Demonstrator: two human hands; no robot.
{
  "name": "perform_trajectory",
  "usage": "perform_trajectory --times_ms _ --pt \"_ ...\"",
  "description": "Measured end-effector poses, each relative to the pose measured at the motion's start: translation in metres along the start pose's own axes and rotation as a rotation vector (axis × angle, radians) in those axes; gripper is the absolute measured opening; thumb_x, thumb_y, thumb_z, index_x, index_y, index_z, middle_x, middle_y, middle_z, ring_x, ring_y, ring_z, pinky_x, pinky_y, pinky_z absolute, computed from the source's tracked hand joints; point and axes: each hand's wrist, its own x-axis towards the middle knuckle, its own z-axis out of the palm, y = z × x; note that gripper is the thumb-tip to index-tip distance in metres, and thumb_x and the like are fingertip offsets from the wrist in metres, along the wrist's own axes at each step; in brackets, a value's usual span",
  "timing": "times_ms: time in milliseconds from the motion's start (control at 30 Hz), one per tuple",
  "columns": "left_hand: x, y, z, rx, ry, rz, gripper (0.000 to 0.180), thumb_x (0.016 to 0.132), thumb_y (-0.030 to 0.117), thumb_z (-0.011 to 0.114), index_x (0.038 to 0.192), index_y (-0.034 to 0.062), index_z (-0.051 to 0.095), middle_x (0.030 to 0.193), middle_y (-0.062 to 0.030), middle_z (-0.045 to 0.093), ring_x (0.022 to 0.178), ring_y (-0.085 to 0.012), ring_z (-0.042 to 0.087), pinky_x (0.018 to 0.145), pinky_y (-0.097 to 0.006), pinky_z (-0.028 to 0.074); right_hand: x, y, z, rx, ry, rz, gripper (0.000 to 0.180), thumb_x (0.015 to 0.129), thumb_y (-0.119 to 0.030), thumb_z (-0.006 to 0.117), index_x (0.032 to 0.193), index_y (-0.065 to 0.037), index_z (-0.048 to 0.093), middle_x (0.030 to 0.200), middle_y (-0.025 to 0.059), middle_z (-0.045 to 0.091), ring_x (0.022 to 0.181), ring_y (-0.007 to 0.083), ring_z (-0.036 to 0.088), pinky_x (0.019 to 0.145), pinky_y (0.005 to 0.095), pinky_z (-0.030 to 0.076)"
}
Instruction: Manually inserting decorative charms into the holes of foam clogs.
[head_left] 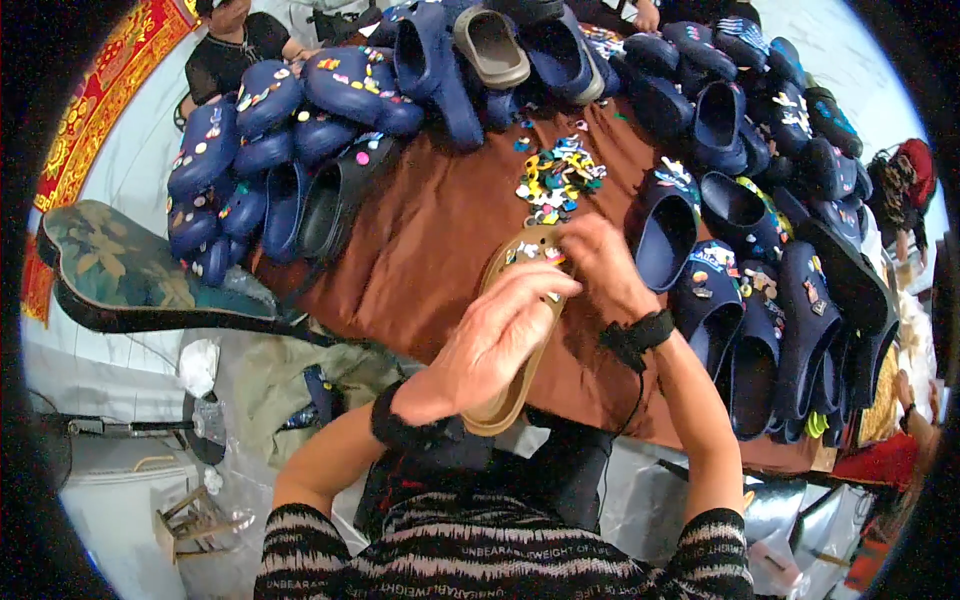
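Observation:
A tan clog lies lengthwise in front of me over the brown table, its toe studded with small coloured charms. My left hand lies across the clog's middle and grips it. My right hand is at the clog's toe, fingertips pinched on the charms there; whether a loose charm is between them I cannot tell. A heap of loose coloured charms lies just beyond the toe.
Many navy clogs with charms are piled at the left, the back and the right. A grey clog tops the back pile. A person in black sits at the far left. A floral chair seat stands to my left.

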Motion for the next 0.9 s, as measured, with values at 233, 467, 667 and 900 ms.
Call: perform_trajectory --times_ms 233,467,667,900 --pt "-0.001 0.121 0.015 -1.382 -0.635 0.078 0.075 0.1 0.063 0.037 0.132 -0.0032 0.052 0.135 -0.0164 0.051 0.131 -0.0323 0.045 0.113 -0.046 0.029 0.011 0.07 0.0 -0.092 0.014 0.269 0.02 0.091 -0.014 0.06 0.103 -0.004 0.072 0.097 0.0202 0.072 0.094 0.0375 0.07 0.082 0.0431 0.055" --pt "-0.024 0.128 0.045 -1.577 -0.439 0.207 0.078 0.101 0.063 0.031 0.131 -0.006 0.053 0.136 -0.0239 0.047 0.125 -0.0382 0.047 0.103 -0.052 0.036 0.035 0.077 0.019 -0.241 0.036 0.35 0.024 0.09 -0.016 0.06 0.112 -0.009 0.069 0.102 0.0218 0.069 0.1 0.04 0.066 0.084 0.0484 0.052" --pt "-0.01 0.118 0.08 -1.746 -0.331 0.385 0.082 0.101 0.063 0.027 0.13 -0.0084 0.054 0.136 -0.0301 0.044 0.12 -0.0432 0.049 0.095 -0.057 0.043 0.036 0.082 0.022 -0.346 -0.001 0.325 0.03 0.085 -0.015 0.069 0.115 -0.012 0.069 0.098 0.0152 0.066 0.097 0.0346 0.065 0.082 0.0431 0.05" --pt "0.005 0.09 0.086 -1.729 -1.089 0.293 0.08 0.098 0.061 0.043 0.145 -0.0038 0.042 0.145 -0.0221 0.045 0.135 -0.0362 0.042 0.112 -0.051 0.031 0.05 0.092 0.027 -0.378 0.031 0.293 0.023 0.086 -0.02 0.07 0.108 -0.013 0.071 0.1 0.016 0.065 0.1 0.0343 0.063 0.084 0.0437 0.049"
